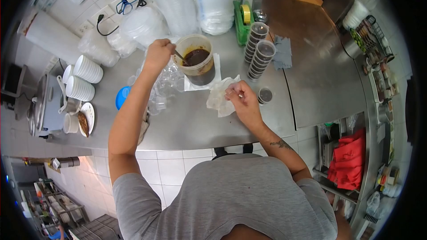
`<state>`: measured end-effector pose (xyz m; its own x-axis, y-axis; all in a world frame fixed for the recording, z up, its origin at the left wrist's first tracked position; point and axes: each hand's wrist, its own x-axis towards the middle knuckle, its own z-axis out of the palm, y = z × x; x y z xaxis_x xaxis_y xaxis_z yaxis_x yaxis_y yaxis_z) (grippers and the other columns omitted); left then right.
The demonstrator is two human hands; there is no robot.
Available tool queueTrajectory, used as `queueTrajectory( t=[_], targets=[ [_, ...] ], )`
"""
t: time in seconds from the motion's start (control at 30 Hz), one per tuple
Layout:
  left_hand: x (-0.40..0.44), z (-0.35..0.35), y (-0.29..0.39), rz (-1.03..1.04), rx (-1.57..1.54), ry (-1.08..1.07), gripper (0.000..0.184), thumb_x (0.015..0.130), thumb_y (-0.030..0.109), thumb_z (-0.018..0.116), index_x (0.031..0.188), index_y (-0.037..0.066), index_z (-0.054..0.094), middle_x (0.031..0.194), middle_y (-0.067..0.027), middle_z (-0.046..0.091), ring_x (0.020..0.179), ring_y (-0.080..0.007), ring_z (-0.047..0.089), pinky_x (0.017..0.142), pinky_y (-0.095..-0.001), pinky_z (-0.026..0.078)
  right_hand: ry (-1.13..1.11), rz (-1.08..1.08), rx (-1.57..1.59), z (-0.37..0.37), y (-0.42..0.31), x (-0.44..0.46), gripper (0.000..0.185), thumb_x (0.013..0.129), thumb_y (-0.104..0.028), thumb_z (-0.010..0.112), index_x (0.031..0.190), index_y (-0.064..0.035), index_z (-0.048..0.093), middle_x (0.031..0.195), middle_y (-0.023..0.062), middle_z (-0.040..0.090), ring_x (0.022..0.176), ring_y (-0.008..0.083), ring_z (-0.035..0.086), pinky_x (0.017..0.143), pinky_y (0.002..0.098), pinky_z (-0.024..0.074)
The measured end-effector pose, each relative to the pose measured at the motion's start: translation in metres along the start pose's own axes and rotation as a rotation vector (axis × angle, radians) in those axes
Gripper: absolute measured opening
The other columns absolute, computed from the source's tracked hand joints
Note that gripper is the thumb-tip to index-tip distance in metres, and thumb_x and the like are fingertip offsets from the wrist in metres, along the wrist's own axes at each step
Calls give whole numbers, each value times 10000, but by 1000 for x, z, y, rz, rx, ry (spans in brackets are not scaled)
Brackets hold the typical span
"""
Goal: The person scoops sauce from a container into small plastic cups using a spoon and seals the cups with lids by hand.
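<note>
My left hand [161,53] is closed round the handle of a spoon [179,57], whose lower end dips into dark sauce [195,57] in a clear plastic tub [201,76]. The spoon's bowl is hidden by the sauce. Under the tub lies a white paper towel [216,69]. My right hand [242,100] pinches a crumpled, stained paper towel [218,101] just above the steel counter. Close to its right stands a small dark-filled cup [265,95]. Behind that rise two stacks of lidded, filled cups [260,60]. Loose clear cups [165,85] lie left of the tub.
A green tape dispenser [243,29] and wrapped plastic containers [171,4] line the back. White bowls [81,88], a plate with brown food [90,114] and a blue round item [122,97] are on the left. A grey cloth [282,52] lies right of the stacks.
</note>
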<state>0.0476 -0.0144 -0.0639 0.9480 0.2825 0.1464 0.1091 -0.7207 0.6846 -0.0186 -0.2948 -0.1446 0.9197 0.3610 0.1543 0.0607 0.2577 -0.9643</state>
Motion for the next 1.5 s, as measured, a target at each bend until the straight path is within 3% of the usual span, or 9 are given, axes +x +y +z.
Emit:
queueTrajectory(
  t=[0.1, 0.23, 0.27, 0.47, 0.57, 0.77, 0.9, 1.1, 1.5],
  targets=[
    [-7, -12, -3, -145, -219, 170, 233, 789, 183, 580, 743, -38, 638, 622, -163, 588, 589, -236, 571, 604, -363, 443, 30, -8, 19, 0, 0, 2, 192, 913, -17, 545, 806, -24, 386, 885, 55, 530, 842, 98, 515, 768, 248, 476],
    [-33, -27, 27, 217, 16, 132, 174, 852, 138, 582, 818, -29, 614, 631, -157, 564, 589, -233, 558, 567, -342, 428, 45, -5, 31, -3, 1, 5, 187, 909, -5, 542, 807, -25, 386, 889, 59, 521, 846, 100, 515, 778, 258, 486],
    [-39, -23, 29, 378, 65, 127, 108, 860, 104, 595, 851, -2, 613, 699, -168, 580, 603, -289, 558, 568, -366, 434, 50, 2, 31, -1, -1, 5, 187, 907, -2, 541, 806, -26, 386, 888, 60, 518, 846, 101, 515, 780, 260, 489],
    [-48, -16, 33, 639, 209, 159, 82, 835, 78, 621, 815, 4, 593, 769, -169, 591, 664, -350, 565, 600, -401, 450, 55, -24, 76, -1, -4, 12, 183, 897, 13, 542, 792, -24, 396, 887, 56, 515, 839, 104, 513, 780, 264, 493],
    [-47, -27, 39, 554, 122, 288, 84, 840, 77, 616, 812, 2, 590, 771, -170, 592, 684, -350, 567, 622, -396, 456, 59, -62, 47, -2, -4, 22, 174, 890, 15, 544, 791, -23, 406, 869, 48, 516, 826, 101, 511, 775, 261, 489],
    [-49, -4, 25, 499, 5, 161, 95, 839, 78, 623, 820, -9, 589, 782, -169, 598, 680, -354, 563, 621, -394, 453, 133, -132, -29, 3, -10, 37, 148, 880, 16, 541, 803, -11, 418, 841, 37, 512, 783, 97, 500, 746, 247, 481],
    [-39, -9, 2, 120, -156, 249, 160, 863, 144, 576, 802, -1, 607, 592, -124, 507, 564, -210, 518, 530, -365, 390, 147, -295, -207, 1, -24, 51, 114, 880, 10, 547, 830, 3, 445, 841, 39, 504, 773, 94, 489, 719, 232, 477],
    [-32, -31, -22, -335, -681, 210, 212, 837, 147, 576, 660, 33, 560, 518, 48, 374, 406, -86, 281, 399, -271, 204, 189, -431, -227, 6, -49, 83, 67, 876, 10, 550, 872, 2, 483, 855, 36, 502, 770, 86, 482, 696, 237, 483],
    [-27, -80, -22, -333, -893, 358, 190, 842, 141, 587, 694, 38, 526, 521, 74, 302, 413, -55, 223, 401, -243, 172, 152, -591, -395, 32, -36, 141, 151, 854, -61, 585, 804, 14, 465, 753, 108, 557, 653, 185, 534, 607, 309, 475]
  ],
)
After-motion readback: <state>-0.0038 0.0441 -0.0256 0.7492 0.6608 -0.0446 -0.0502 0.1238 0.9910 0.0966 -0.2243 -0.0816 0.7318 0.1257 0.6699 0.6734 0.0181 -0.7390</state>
